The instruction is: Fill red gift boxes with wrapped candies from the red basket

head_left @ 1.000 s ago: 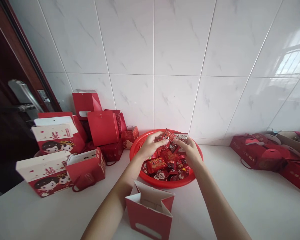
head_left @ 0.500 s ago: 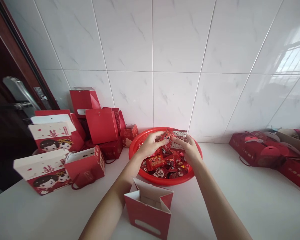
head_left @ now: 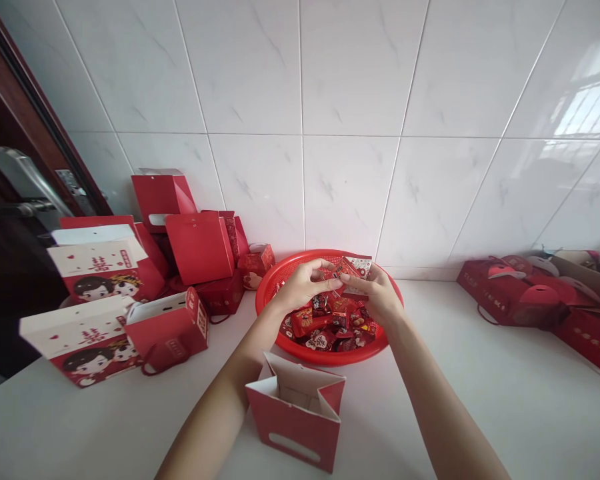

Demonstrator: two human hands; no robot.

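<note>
Over a red plastic basket (head_left: 330, 360) of wrapped sweets (head_left: 323, 340), my two hands are close together. My left hand (head_left: 307, 287) pinches a small red packet (head_left: 334, 283). My right hand (head_left: 380, 297) is closed on a white-and-red patterned packet (head_left: 359, 268), which stands up beside the red one; its thumb reaches the red packet too. In front of the basket, between my forearms, stands a red paper box (head_left: 295, 423) with its top open and a white inside.
Several red and white boxes (head_left: 200, 247) with printed cartoon figures stand at the left, near a door with a metal handle (head_left: 30, 177). More red boxes (head_left: 510, 293) lie at the right. A tiled wall (head_left: 350, 193) rises behind the basket.
My hands have drawn slightly closer together, and the red packet is now more covered by the fingers. The view has shifted slightly.
</note>
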